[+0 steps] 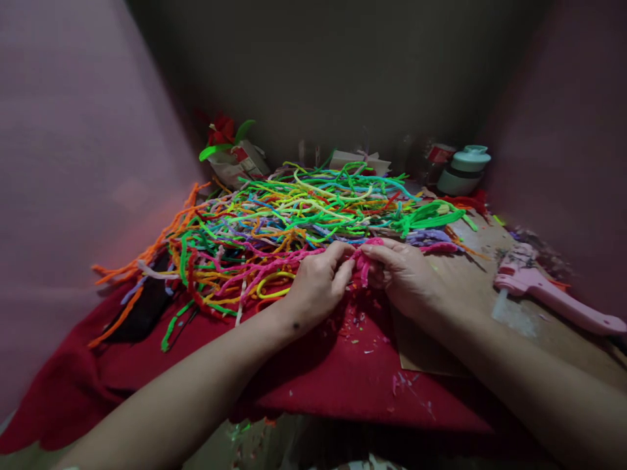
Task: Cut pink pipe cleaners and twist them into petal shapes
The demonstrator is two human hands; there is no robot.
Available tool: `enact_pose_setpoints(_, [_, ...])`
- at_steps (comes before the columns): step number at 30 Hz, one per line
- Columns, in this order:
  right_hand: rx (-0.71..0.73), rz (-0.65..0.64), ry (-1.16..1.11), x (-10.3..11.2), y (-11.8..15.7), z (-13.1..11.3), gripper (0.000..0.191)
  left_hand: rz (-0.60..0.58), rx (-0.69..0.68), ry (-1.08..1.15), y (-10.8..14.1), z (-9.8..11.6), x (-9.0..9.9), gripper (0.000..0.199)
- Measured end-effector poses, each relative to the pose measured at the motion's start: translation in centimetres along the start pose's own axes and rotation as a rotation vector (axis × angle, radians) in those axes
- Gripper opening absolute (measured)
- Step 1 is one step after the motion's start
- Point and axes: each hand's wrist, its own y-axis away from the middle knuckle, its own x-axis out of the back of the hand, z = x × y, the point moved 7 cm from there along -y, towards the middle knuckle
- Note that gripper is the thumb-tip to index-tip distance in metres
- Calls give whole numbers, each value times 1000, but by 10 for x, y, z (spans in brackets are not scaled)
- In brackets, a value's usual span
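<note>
Both hands meet over the near edge of a tangled heap of coloured pipe cleaners (313, 202). My left hand (321, 274) is closed, thumb and fingers pinching a pink pipe cleaner (363, 266). From the other side my right hand (404, 271) closes on the same bent pink piece, which loops and hangs between the fingertips. The fingers hide part of it. Other pink strands (264, 261) run leftward from the left hand across the heap. A yellow loop (274, 284) lies beside my left wrist.
A pink glue gun (553, 287) rests on a brown board (470, 287) at the right. Behind it stands a pale green-lidded jar (465, 171). A red artificial flower (221, 130) is at the back left. Small scraps (355, 326) dot the red cloth (313, 385). Walls enclose the table.
</note>
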Motion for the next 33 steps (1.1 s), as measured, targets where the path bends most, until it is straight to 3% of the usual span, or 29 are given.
enact_pose_setpoints(2, [-3, 15, -17, 0, 1, 1, 17, 13, -66, -116, 2, 3, 1, 17])
enact_pose_setpoints(4, [-11, 26, -30, 0, 2, 2, 18, -24, -55, -98, 1, 5, 1, 14])
enact_pose_setpoints(9, [-50, -57, -139, -6, 0, 4, 19, -244, 250, 352, 0, 1, -4, 14])
enact_pose_setpoints(12, [-52, -75, -188, -6, -1, 3, 20, -264, 344, 502, 1, 1, -6, 14])
enact_pose_setpoints(26, [-3, -99, -93, -2, -1, 2, 14, -217, 350, 515, -1, -4, -8, 21])
enact_pose_setpoints(33, [-4, -54, -71, 1, -2, 4, 11, -292, 357, 723, 0, -8, -13, 22])
